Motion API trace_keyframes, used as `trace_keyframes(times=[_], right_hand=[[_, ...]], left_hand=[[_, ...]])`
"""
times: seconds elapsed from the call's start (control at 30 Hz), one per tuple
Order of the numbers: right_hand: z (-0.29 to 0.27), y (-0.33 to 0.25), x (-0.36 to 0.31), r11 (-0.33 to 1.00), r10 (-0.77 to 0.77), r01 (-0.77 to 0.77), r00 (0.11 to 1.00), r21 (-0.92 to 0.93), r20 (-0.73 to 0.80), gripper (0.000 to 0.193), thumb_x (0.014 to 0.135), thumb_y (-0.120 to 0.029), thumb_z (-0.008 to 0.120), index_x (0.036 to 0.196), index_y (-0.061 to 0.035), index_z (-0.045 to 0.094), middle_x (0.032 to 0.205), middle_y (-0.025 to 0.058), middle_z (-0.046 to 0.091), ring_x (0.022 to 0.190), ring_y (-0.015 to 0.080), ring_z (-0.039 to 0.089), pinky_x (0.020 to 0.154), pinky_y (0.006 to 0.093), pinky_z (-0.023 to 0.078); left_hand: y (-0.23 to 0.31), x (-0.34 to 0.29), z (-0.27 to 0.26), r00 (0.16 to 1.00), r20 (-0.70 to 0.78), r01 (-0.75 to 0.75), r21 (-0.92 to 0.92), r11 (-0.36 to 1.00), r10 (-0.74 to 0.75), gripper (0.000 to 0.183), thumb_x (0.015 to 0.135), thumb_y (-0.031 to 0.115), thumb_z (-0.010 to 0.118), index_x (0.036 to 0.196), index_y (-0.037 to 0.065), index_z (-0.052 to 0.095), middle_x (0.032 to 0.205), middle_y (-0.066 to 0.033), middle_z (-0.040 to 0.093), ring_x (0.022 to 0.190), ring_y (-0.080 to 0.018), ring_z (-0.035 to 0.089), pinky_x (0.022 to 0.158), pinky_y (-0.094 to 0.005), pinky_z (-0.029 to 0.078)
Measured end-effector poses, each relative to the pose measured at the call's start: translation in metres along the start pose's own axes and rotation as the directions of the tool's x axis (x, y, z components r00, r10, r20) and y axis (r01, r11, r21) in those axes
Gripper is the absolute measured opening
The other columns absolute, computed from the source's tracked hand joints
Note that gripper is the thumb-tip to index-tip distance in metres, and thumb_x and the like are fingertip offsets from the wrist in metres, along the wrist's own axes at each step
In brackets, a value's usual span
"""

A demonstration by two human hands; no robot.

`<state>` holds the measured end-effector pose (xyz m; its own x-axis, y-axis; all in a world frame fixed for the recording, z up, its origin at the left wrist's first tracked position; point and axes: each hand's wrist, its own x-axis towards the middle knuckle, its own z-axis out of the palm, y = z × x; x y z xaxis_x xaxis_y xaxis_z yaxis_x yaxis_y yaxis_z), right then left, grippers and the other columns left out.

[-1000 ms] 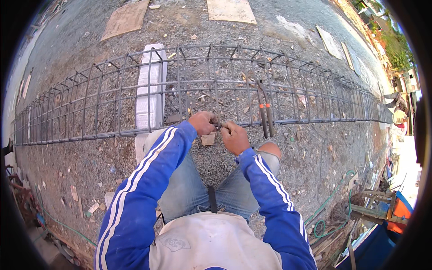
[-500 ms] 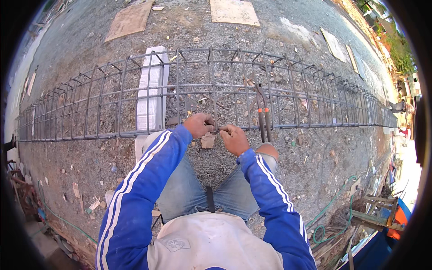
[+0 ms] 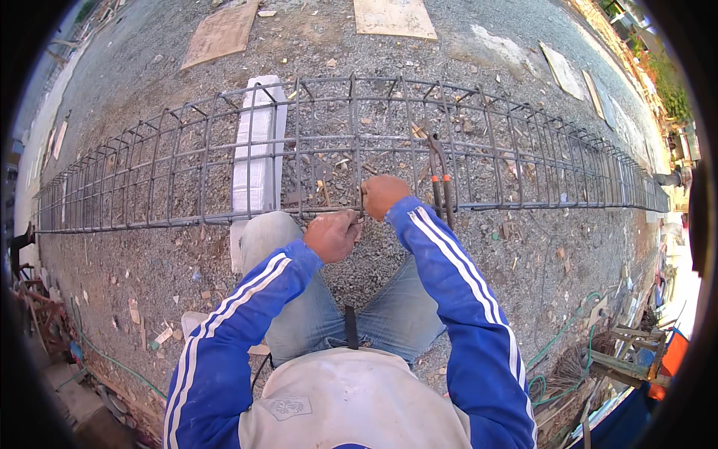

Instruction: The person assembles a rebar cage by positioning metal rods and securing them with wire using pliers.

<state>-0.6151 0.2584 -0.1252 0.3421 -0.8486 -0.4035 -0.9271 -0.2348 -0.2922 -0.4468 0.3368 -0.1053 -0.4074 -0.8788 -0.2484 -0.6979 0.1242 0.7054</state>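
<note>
A long rebar cage of straight bars and square stirrups stretches across in front of my knees. At its near lower bar, just on my side of it, my left hand is closed, fingertips pinched against the bar by a stirrup. My right hand is closed too, slightly farther away and to the right, its fingers at that same stirrup. Whatever is between the fingers is too thin or hidden to name. Right of my right hand, a pair of nippers with orange-banded dark handles hangs on the cage.
Under the cage, left of my hands, lies a white block. Wooden boards lie on the gravel beyond. A green hose runs at the lower left. A wooden stand is at the lower right. A person's foot shows near the cage's right end.
My left hand has come nearer to me, below the near bar. My right hand has moved away from me, up over that bar to the stirrup. The nippers still hang in place.
</note>
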Motion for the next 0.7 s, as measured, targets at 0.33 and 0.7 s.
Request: trace_keyframes(times=[0.33, 0.7], right_hand=[[0.022, 0.003, -0.005, 1.0, 0.011, -0.008, 0.991, 0.024, -0.13, 0.022, 0.078, -0.025, 0.056, 0.088, -0.01, 0.07, 0.091, 0.0173, 0.067, 0.086, 0.0369, 0.064, 0.078, 0.0477, 0.051], [0.049, -0.019, -0.057, 0.925, 0.142, 0.031, 0.897, 0.379, -0.419, 0.026, 0.081, -0.031, 0.064, 0.082, -0.0056, 0.067, 0.075, 0.0196, 0.065, 0.072, 0.0393, 0.064, 0.068, 0.0487, 0.05]], left_hand=[[-0.01, -0.005, 0.041, 0.957, -0.275, 0.044, -0.19, 0.981, -0.096, 0.032, 0.087, 0.029, 0.049, 0.094, 0.003, 0.066, 0.092, -0.0237, 0.065, 0.092, -0.0408, 0.061, 0.082, -0.0481, 0.047], [-0.019, 0.025, -0.025, 0.992, -0.122, -0.02, 0.195, 0.981, 0.045, 0.026, 0.081, 0.025, 0.052, 0.08, 0.003, 0.063, 0.083, -0.0218, 0.064, 0.081, -0.0406, 0.062, 0.075, -0.0517, 0.048]])
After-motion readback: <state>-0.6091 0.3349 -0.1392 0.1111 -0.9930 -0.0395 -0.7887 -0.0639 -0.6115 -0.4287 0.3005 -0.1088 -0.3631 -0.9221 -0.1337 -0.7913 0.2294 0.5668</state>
